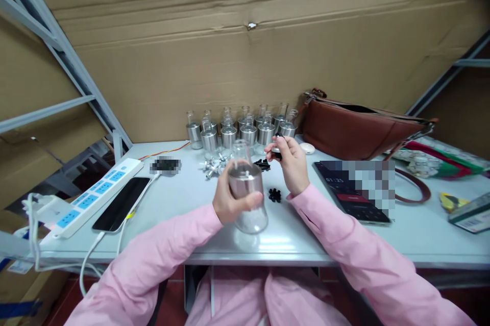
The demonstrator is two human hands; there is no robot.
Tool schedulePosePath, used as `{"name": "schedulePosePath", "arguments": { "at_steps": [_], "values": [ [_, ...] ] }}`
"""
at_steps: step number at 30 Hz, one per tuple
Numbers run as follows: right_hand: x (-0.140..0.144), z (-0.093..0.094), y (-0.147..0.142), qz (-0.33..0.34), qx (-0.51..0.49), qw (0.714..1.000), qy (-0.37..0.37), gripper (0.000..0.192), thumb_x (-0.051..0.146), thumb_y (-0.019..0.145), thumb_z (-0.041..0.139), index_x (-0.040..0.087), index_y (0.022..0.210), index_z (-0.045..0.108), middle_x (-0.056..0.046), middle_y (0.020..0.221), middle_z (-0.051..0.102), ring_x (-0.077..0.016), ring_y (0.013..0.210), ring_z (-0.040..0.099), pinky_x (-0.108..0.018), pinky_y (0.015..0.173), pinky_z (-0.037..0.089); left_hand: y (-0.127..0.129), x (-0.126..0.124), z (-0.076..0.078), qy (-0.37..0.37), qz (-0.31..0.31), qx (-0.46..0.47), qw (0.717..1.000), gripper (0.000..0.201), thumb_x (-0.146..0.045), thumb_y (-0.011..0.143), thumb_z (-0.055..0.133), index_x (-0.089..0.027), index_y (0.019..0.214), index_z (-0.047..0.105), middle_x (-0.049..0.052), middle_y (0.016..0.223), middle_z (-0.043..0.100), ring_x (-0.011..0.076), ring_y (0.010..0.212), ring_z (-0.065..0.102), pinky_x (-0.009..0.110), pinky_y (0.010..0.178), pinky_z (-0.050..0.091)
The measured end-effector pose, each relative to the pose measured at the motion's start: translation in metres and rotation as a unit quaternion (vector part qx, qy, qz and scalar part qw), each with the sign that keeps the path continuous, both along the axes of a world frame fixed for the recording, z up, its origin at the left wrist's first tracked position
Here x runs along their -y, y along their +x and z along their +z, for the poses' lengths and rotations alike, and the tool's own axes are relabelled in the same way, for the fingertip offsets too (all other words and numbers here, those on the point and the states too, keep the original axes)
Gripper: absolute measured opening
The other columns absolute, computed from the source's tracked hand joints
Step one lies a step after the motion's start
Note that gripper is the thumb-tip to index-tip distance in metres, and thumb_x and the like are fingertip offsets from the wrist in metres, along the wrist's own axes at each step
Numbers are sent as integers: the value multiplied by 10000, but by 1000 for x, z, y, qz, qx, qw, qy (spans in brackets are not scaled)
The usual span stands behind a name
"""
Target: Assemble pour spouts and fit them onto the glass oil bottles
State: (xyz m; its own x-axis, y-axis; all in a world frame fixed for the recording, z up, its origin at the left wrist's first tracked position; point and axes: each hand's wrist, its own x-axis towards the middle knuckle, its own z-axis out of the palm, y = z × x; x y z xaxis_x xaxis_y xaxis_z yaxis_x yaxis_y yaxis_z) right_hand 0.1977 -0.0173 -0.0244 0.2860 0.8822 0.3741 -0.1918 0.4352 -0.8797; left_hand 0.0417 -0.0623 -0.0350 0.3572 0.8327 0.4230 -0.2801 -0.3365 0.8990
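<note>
My left hand (pixel 234 202) is wrapped around a clear glass bottle (pixel 248 181) with a brushed-metal band, holding it upright over the front of the table. To its right, my right hand (pixel 294 163) is raised with thumb and fingers pinched on a small black piece (pixel 278 154), its exact kind too small to tell. Beneath and between the hands lie a pile of narrow black pieces (pixel 263 165) and a cluster of small round black pieces (pixel 274 195). Several silvery metal fittings (pixel 213 165) are heaped behind my left hand.
Similar glass bottles (pixel 228 137) stand in rows against the cardboard wall (pixel 191 60). A brown bag (pixel 344 129) and a tablet-like device (pixel 344 188) lie to the right. Leftward are a power strip (pixel 95 196), a phone (pixel 121 204) and loose white cables.
</note>
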Motion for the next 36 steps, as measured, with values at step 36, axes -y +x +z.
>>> {"name": "schedulePosePath", "arguments": {
  "at_steps": [36],
  "values": [
    [12,2,0,2,63,996,69,246,411,796,567,229,961,571,-42,928,683,-184,832,644,-266,567,507,13,17,-24,18,-81,-100,992,576,-308,558,747,-178,1023,433,31,857,602,155,711,550,274,700,422]
  ]
}}
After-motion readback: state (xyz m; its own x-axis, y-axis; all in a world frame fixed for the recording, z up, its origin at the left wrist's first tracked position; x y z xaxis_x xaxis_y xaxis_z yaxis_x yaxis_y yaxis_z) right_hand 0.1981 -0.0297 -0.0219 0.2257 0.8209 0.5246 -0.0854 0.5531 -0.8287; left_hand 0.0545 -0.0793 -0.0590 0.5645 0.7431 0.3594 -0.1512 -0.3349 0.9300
